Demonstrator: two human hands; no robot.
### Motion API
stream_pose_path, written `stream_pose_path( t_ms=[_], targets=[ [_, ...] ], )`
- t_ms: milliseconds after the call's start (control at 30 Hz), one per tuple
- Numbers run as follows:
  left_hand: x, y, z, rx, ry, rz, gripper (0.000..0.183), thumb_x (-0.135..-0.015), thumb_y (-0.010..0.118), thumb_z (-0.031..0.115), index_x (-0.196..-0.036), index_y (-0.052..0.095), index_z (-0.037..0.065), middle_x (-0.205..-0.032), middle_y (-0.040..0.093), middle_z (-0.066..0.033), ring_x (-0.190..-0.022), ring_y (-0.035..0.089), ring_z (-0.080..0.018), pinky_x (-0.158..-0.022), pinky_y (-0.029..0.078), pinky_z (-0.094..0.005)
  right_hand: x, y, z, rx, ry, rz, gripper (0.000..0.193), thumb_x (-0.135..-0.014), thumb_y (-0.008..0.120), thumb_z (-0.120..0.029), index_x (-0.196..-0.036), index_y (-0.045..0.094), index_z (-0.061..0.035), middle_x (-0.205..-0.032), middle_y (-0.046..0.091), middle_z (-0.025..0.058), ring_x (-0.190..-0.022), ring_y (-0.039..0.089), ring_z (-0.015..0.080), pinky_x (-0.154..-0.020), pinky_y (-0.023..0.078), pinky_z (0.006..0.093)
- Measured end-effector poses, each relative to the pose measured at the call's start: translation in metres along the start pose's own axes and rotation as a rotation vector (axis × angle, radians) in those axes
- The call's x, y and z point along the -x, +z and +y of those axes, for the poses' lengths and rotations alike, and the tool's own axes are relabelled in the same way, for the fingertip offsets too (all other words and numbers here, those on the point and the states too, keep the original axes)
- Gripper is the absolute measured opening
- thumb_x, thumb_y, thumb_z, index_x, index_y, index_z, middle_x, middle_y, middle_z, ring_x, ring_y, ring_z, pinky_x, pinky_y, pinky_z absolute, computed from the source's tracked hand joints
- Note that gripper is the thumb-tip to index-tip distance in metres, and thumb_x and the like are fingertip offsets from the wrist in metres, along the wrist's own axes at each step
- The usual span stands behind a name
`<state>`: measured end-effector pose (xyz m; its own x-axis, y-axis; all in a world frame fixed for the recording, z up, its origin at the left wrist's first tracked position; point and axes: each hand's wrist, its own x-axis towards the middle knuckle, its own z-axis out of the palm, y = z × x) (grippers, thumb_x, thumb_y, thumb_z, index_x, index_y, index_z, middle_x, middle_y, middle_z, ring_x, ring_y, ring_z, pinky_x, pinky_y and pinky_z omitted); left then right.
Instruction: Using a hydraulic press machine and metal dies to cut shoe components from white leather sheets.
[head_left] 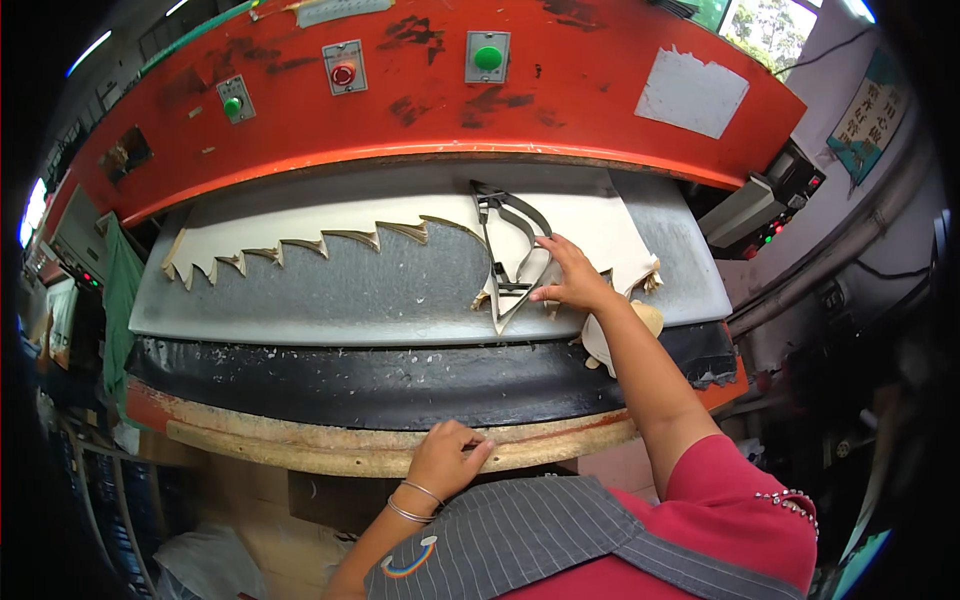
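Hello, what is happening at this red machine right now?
A person stands at a red press and works on a pale sheet that lies on the grey cutting board. The right hand rests on a metal cutting die set on the sheet's edge. The left hand rests on the wooden front ledge. The sheet's front edge already shows a row of pointed cut-outs, and a few cut pieces lie beside the right wrist.

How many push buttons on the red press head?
3: a small green button at left, a red button centre-left, a large green button centre. More may sit outside the view.
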<state>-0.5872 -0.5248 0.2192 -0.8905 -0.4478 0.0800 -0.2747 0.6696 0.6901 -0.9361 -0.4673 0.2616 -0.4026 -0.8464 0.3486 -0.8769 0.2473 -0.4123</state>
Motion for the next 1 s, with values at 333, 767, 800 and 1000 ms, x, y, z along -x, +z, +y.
stream_pose_path(
  t_ms=[333, 767, 800, 1000],
  targets=[
    [-0.119, 0.017, -0.004, 0.057, 0.258, 0.315, 0.033, -0.077, 0.066, 0.027, -0.101, 0.059, 0.007, -0.130, 0.045, -0.0187, -0.122, 0.040, -0.0354, -0.100, 0.032, -0.0422, -0.002, 0.037, 0.006, 0.076, 0.019, 0.094, 0.097, -0.043, 0.083, -0.048, -0.126, 0.047, -0.0139, -0.138, 0.030, 0.0288, -0.127, 0.034, 0.0390, -0.101, 0.027, 0.0456],
    [-0.122, 0.024, -0.010, -0.029, 0.282, 0.144, 0.046, -0.075, 0.066, 0.036, -0.108, 0.055, 0.007, -0.140, 0.030, -0.0219, -0.133, 0.024, -0.0352, -0.107, 0.018, -0.0493, -0.002, 0.038, 0.006, 0.109, 0.000, 0.141, 0.075, -0.043, 0.082, -0.047, -0.099, 0.052, -0.0078, -0.118, 0.051, 0.0218, -0.124, 0.036, 0.0406, -0.096, 0.030, 0.0462],
    [-0.123, 0.022, -0.010, -0.023, 0.288, 0.143, 0.046, -0.075, 0.066, 0.036, -0.108, 0.055, 0.007, -0.140, 0.030, -0.0219, -0.133, 0.024, -0.0352, -0.107, 0.018, -0.0493, -0.003, 0.037, 0.007, 0.138, -0.007, 0.134, 0.075, -0.044, 0.081, -0.049, -0.099, 0.052, -0.0078, -0.118, 0.051, 0.0217, -0.125, 0.036, 0.0408, -0.096, 0.030, 0.0464],
    [-0.125, 0.013, -0.010, -0.014, 0.275, 0.075, 0.048, -0.075, 0.065, 0.039, -0.108, 0.055, 0.007, -0.140, 0.030, -0.0227, -0.134, 0.022, -0.0362, -0.107, 0.016, -0.0500, -0.011, 0.038, 0.011, 0.109, -0.016, 0.127, 0.078, -0.045, 0.080, -0.052, -0.103, 0.052, -0.0068, -0.126, 0.044, 0.0296, -0.124, 0.036, 0.0424, -0.098, 0.029, 0.0466]
  ],
)
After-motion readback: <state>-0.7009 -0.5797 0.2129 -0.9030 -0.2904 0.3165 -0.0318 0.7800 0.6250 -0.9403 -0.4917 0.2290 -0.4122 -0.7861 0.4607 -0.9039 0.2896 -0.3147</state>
